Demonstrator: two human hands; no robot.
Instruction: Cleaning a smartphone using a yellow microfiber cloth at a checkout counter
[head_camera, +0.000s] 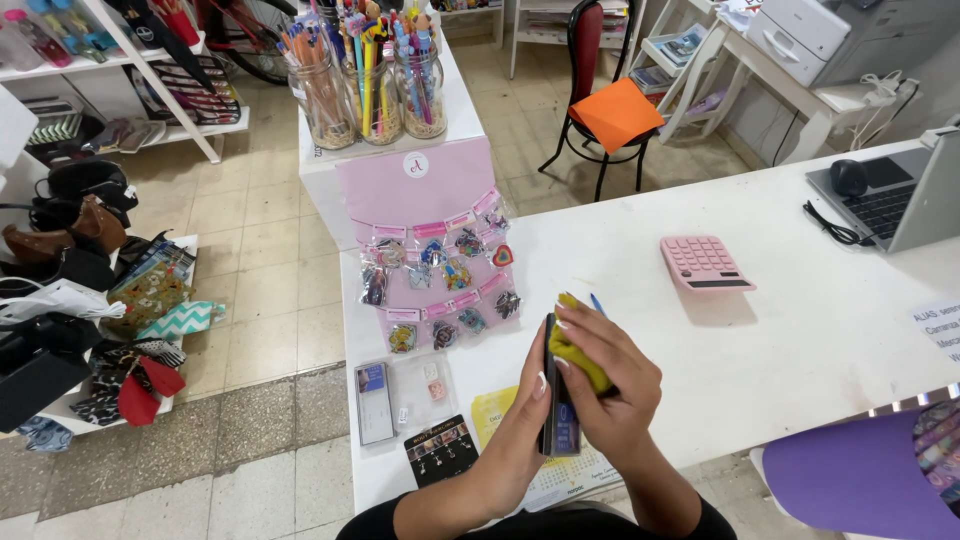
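My left hand (525, 405) grips the phone (560, 400) upright over the near counter (800, 330) edge while my right hand (600, 375) pinches the yellow cloth (575, 355) against it; I'd wipe with light, even strokes.

My left hand (525, 410) holds a dark phone (556, 400) upright on its edge over the near edge of the white worktop (800, 330), while my right hand (605, 375) presses a yellow cloth (575, 352) against its face. A blue pen (597, 304) lies just beyond my fingers. To the right sits a pink calculator (705, 263), and farther right an open laptop (890, 200) with a black mouse (849, 177). To the left, a pink card of packaged trinkets (440, 265) leans below three glass jars of pencils (370, 95).
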